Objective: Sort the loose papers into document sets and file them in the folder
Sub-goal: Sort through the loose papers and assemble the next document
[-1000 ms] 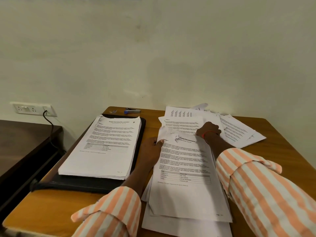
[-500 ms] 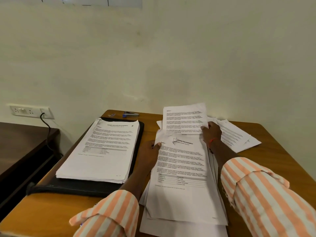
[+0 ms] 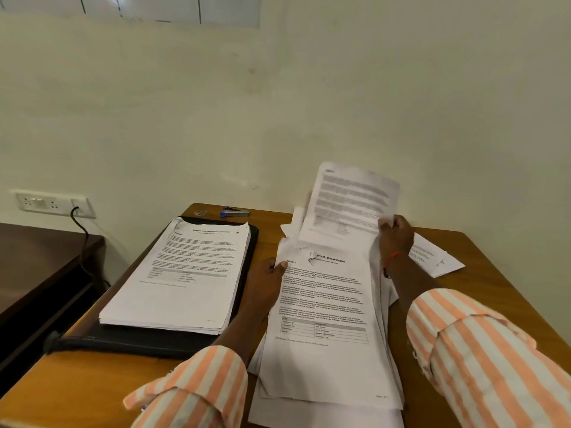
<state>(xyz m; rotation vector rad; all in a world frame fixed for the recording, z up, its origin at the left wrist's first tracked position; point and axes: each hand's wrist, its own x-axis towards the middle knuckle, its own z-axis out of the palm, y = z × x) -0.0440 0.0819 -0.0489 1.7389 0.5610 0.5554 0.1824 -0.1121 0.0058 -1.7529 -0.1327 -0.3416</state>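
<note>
One sheet (image 3: 349,205) in right hand (image 3: 397,239), left hand (image 3: 265,281) gripping "Internship Documentation" stack (image 3: 324,307)

We wear orange-and-white striped sleeves (image 3: 197,387). Our papers (image 3: 324,304) are white with black print, our folder (image 3: 139,345) black, the table (image 3: 77,381) honey-brown, the stapler (image 3: 234,212) blue and silver, the wall (image 3: 309,103) cream.

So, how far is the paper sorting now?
Done: one stack lies on the black folder. In hand: the right hand holds up a sheet while the left hand grips the near pile. Left: that pile and the loose sheets behind it are unfiled.
</note>
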